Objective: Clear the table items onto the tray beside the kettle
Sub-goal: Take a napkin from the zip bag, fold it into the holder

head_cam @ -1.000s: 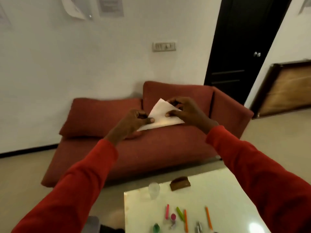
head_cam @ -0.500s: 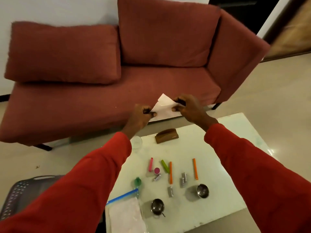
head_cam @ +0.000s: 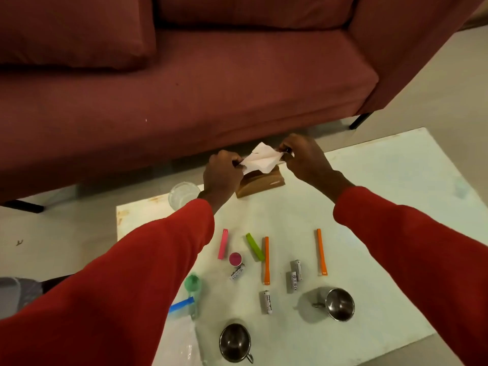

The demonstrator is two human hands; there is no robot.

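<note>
A white paper napkin (head_cam: 260,160) is stretched between both hands just above a wooden napkin holder (head_cam: 260,184) at the far edge of the white table (head_cam: 383,186). My left hand (head_cam: 221,171) pinches its left end and my right hand (head_cam: 303,159) pinches its right end. On the table lie a pink clip (head_cam: 223,243), a green clip (head_cam: 255,246), two orange clips (head_cam: 266,260) (head_cam: 321,251), several batteries (head_cam: 268,301), a pink cap (head_cam: 235,259), a green cap (head_cam: 192,283), two steel cups (head_cam: 338,303) (head_cam: 235,343) and a clear glass (head_cam: 182,194). No tray or kettle is in view.
A red sofa (head_cam: 211,83) stands just beyond the table's far edge, its black legs (head_cam: 359,121) on the pale floor. A clear zip bag with a blue strip (head_cam: 181,305) lies at the near left of the table, partly under my left sleeve.
The view has tilted down from the sofa and wall to the table. Both hands, still holding the napkin, have come down from sofa height to just above the wooden holder.
</note>
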